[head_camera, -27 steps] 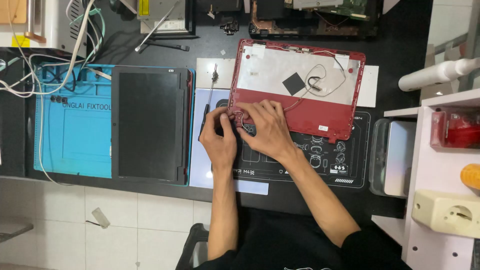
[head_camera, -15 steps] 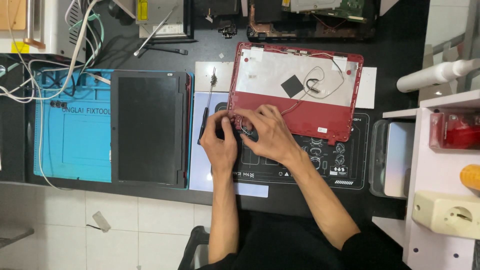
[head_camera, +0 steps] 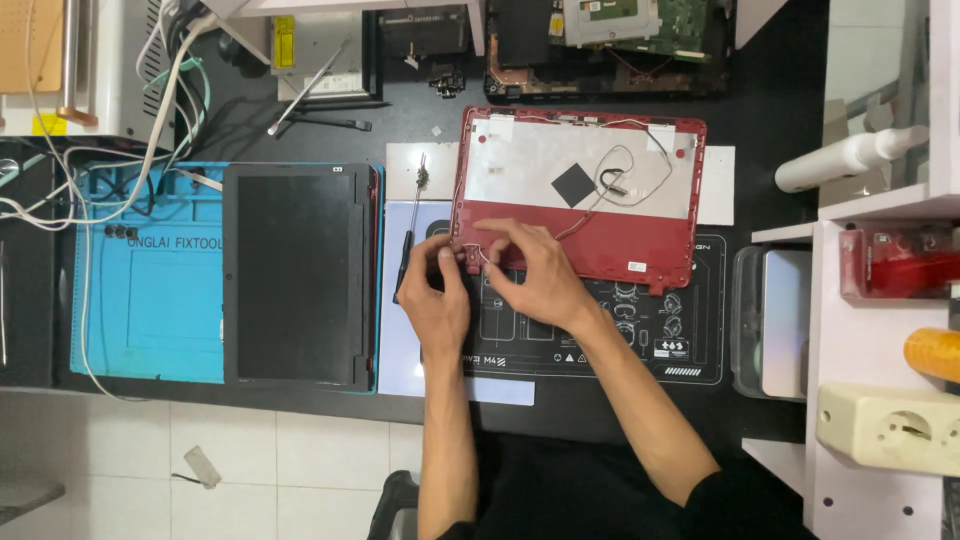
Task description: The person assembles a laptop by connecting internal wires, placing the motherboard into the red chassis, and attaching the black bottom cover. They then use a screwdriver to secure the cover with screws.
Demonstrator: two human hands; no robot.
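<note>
1. Head view, looking straight down on a dark table (head_camera: 770,90) crowded with laptop parts.
2. Lying open side up at the centre: a red laptop lid shell (head_camera: 600,245), silver foil lining its upper half, thin antenna wires (head_camera: 620,180) looping across the foil, lower edge resting on a black printed mat (head_camera: 600,345).
3. Working at the shell's lower left corner, both hands close together and almost touching.
4. Left hand (head_camera: 435,300) pressing down beside that corner, fingers curled, thumb towards the hinge area; whether pinching anything small, cannot tell.
5. Right hand (head_camera: 535,275) lying over the red lower strip, fingertips bent onto the corner and apparently nipping a thin white wire there; grip partly hidden.
6. Compared with half a second ago: hands sitting in much the same spot at the corner, right fingers now spreading a little further along the red strip, shell not shifting on the mat.
7. Resting just left of the left hand: a slim black-handled screwdriver (head_camera: 408,250), pointing away from the person.
8. Further left: a black screen panel (head_camera: 295,275) lying flat, overlapping a blue work mat (head_camera: 150,310), white cables (head_camera: 60,200) trailing across it.
</note>
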